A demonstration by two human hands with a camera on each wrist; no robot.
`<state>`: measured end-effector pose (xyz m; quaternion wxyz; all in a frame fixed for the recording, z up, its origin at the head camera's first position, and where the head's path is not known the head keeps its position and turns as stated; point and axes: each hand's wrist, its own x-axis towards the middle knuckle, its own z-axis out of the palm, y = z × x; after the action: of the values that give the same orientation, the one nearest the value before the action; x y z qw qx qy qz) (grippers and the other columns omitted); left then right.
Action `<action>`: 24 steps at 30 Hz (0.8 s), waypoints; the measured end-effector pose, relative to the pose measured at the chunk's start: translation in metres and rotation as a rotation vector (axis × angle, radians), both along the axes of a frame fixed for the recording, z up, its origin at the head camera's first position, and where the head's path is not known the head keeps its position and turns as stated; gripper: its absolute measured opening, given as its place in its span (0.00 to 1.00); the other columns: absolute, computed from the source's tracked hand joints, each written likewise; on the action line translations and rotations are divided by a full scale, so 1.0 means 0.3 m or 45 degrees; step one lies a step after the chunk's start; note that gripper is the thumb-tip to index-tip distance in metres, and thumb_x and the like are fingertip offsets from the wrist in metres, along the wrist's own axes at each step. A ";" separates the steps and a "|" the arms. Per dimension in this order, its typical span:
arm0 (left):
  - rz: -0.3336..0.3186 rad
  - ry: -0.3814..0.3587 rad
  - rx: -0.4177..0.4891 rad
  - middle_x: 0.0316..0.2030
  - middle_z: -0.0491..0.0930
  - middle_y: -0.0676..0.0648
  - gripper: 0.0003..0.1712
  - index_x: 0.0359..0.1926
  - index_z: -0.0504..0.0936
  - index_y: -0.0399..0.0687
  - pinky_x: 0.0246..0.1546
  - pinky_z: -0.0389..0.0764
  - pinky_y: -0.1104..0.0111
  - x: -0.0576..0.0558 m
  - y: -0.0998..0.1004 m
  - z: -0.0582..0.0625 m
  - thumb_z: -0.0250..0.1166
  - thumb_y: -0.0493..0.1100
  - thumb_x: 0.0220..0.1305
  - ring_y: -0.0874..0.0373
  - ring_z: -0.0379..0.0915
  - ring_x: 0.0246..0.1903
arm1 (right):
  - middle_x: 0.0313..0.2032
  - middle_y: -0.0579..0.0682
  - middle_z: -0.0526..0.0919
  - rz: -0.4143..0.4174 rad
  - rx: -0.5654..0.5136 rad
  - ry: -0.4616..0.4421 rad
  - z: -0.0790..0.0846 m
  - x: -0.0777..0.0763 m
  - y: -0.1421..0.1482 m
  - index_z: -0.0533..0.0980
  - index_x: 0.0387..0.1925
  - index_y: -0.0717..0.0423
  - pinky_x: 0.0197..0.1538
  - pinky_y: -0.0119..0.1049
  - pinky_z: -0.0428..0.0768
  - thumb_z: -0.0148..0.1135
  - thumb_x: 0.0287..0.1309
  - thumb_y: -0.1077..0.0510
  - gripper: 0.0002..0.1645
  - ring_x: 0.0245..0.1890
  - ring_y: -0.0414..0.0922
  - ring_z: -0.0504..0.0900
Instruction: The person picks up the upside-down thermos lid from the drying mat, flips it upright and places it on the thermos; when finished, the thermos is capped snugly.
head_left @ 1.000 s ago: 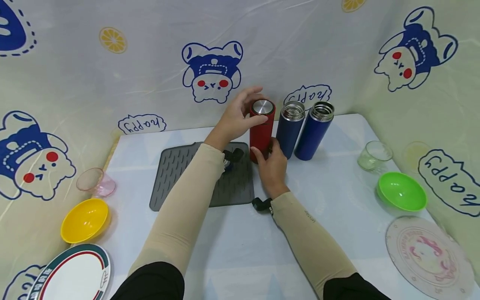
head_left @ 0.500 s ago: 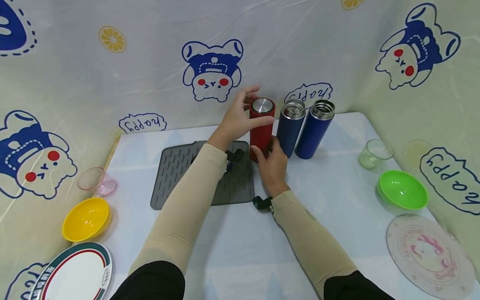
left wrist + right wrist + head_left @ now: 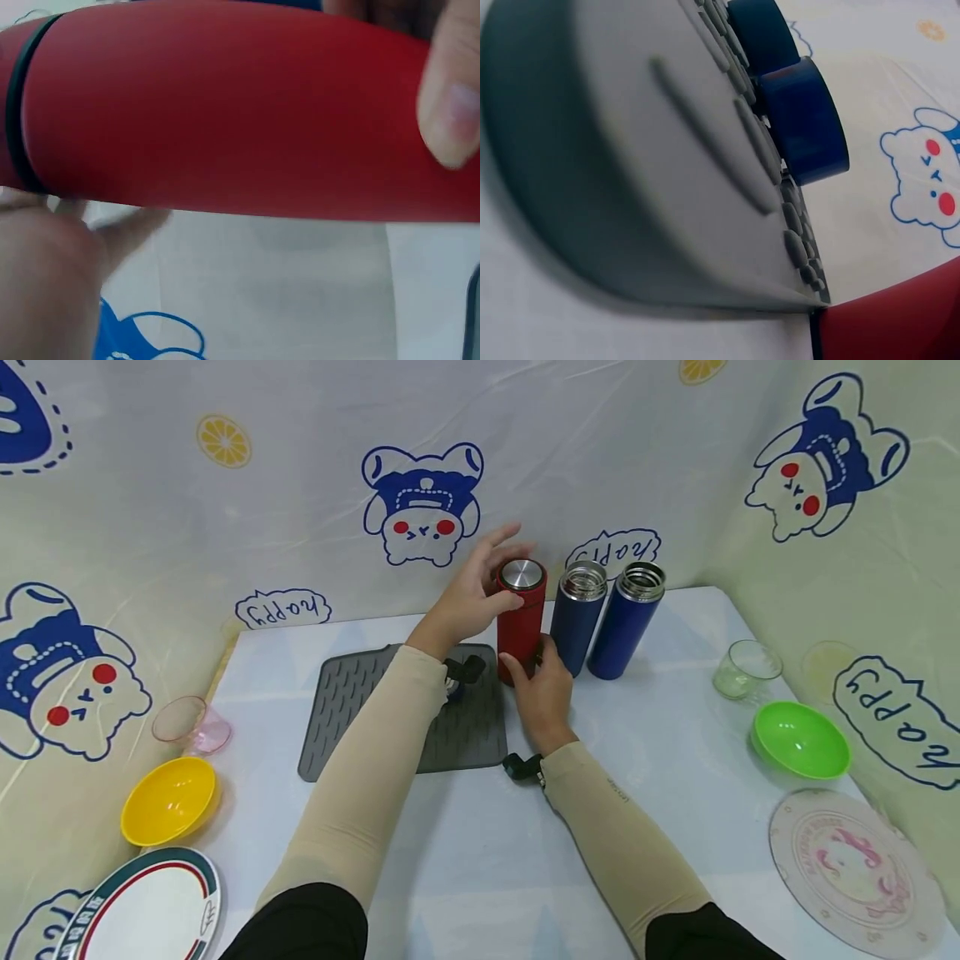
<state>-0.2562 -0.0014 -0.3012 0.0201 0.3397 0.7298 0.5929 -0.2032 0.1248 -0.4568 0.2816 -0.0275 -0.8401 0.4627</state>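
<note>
A red thermos flask [image 3: 520, 631] with a silver-topped lid stands upright behind the right part of the grey ridged mat [image 3: 352, 710] in the head view. The left hand [image 3: 471, 597] holds it round the lid, thumb in front and fingers reaching behind. Low on the body, the right hand [image 3: 545, 693] grips it with thumb and fingers. Across the left wrist view, the flask [image 3: 225, 112] shows a dark ring at the lid seam, with the right thumb [image 3: 454, 105] pressed on the body. Two lidless blue flasks [image 3: 576, 627] [image 3: 625, 631] stand just to the right.
In the right wrist view, two blue lids [image 3: 806, 124] [image 3: 763, 37] appear at the mat's far side. A pink glass [image 3: 206, 731], yellow bowl [image 3: 171, 802] and rimmed plate [image 3: 150, 914] lie left; a clear glass [image 3: 738, 672], green bowl [image 3: 801, 739] and pink-print plate [image 3: 847, 868] lie right.
The left thumb stretched out across the front of the flask half a second ago and has now drawn back left as the hand shifts round the lid. The right hand keeps its hold.
</note>
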 end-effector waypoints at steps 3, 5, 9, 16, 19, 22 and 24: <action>0.060 0.032 -0.046 0.59 0.68 0.49 0.46 0.69 0.58 0.51 0.56 0.67 0.64 0.004 0.003 -0.001 0.71 0.39 0.51 0.60 0.63 0.57 | 0.52 0.46 0.77 -0.007 -0.003 0.001 0.000 0.000 -0.002 0.67 0.59 0.51 0.50 0.35 0.75 0.64 0.54 0.41 0.35 0.49 0.39 0.77; 0.108 0.026 -0.051 0.56 0.71 0.50 0.45 0.67 0.61 0.51 0.55 0.68 0.66 0.005 0.005 -0.001 0.74 0.42 0.49 0.60 0.65 0.55 | 0.52 0.47 0.77 -0.007 -0.003 0.002 -0.002 0.001 -0.001 0.67 0.59 0.52 0.50 0.35 0.76 0.64 0.54 0.41 0.35 0.49 0.40 0.77; 0.033 -0.037 0.038 0.57 0.72 0.48 0.41 0.67 0.60 0.49 0.56 0.68 0.64 -0.001 0.001 -0.002 0.68 0.34 0.55 0.59 0.67 0.55 | 0.51 0.47 0.77 -0.012 0.020 -0.010 -0.003 0.001 0.001 0.66 0.59 0.52 0.49 0.35 0.76 0.63 0.54 0.39 0.37 0.48 0.41 0.77; 0.137 -0.007 -0.020 0.53 0.73 0.49 0.42 0.66 0.64 0.49 0.54 0.69 0.67 0.003 0.001 0.012 0.73 0.42 0.50 0.59 0.68 0.53 | 0.51 0.47 0.78 -0.017 0.014 0.030 -0.006 -0.004 -0.003 0.67 0.58 0.52 0.49 0.35 0.76 0.65 0.54 0.40 0.35 0.47 0.40 0.78; 0.059 -0.021 0.065 0.54 0.75 0.46 0.38 0.66 0.63 0.46 0.55 0.69 0.66 -0.007 -0.009 0.008 0.69 0.35 0.54 0.57 0.69 0.54 | 0.50 0.48 0.78 -0.004 0.013 0.036 -0.005 -0.003 -0.006 0.67 0.58 0.53 0.49 0.36 0.77 0.65 0.53 0.40 0.36 0.47 0.42 0.78; 0.059 -0.006 0.036 0.56 0.73 0.48 0.39 0.66 0.63 0.47 0.55 0.69 0.65 -0.008 -0.015 0.003 0.69 0.37 0.54 0.58 0.67 0.55 | 0.50 0.48 0.78 -0.003 0.013 0.031 -0.006 -0.002 -0.007 0.67 0.58 0.53 0.49 0.36 0.76 0.64 0.54 0.40 0.36 0.47 0.42 0.78; 0.135 -0.005 -0.006 0.55 0.73 0.50 0.40 0.64 0.66 0.49 0.54 0.70 0.66 -0.006 -0.012 0.002 0.73 0.41 0.51 0.59 0.68 0.54 | 0.50 0.48 0.78 -0.009 0.017 0.025 -0.006 -0.003 -0.007 0.67 0.58 0.52 0.49 0.36 0.76 0.64 0.54 0.40 0.35 0.47 0.41 0.78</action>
<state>-0.2581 -0.0052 -0.3007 -0.0092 0.2994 0.7482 0.5920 -0.2041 0.1225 -0.4587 0.2915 -0.0240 -0.8404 0.4562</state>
